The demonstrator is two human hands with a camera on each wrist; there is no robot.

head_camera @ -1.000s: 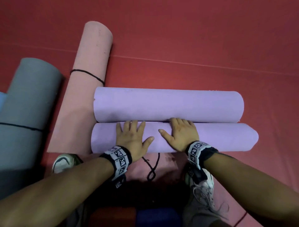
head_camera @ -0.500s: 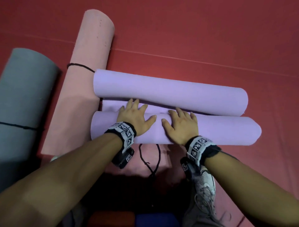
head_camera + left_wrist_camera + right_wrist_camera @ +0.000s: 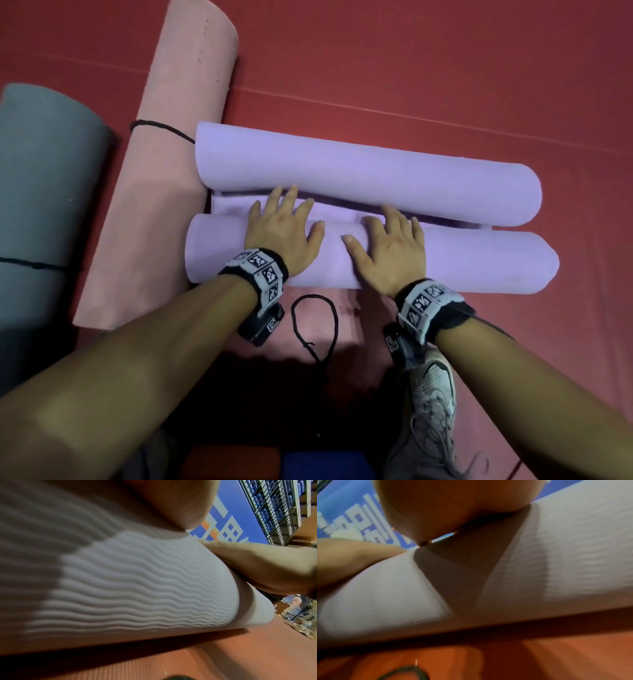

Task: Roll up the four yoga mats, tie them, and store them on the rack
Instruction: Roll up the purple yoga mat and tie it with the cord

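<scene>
A lilac yoga mat lies across the red floor, curled into a near roll (image 3: 479,263) and a far roll (image 3: 376,178) with a flat strip between them. My left hand (image 3: 284,226) and right hand (image 3: 390,243) lie flat on top of the near roll, fingers straight and reaching toward the gap. The ribbed mat surface (image 3: 137,581) fills the left wrist view, and the near roll (image 3: 556,561) crosses the right wrist view. A loose black cord (image 3: 318,325) lies on the floor just behind the near roll. A pink rolled mat (image 3: 161,192) tied with a black cord lies to the left.
A grey rolled mat (image 3: 44,205) with a black cord round it lies at far left. My shoe (image 3: 431,387) stands below the right wrist. Red floor matting (image 3: 445,68) stretches beyond the lilac mat. Blue signage and railings (image 3: 274,507) show far off.
The gap between the two lilac rolls has widened, showing a flat strip. Both hands slid forward over the near roll, fingers now at the gap.
</scene>
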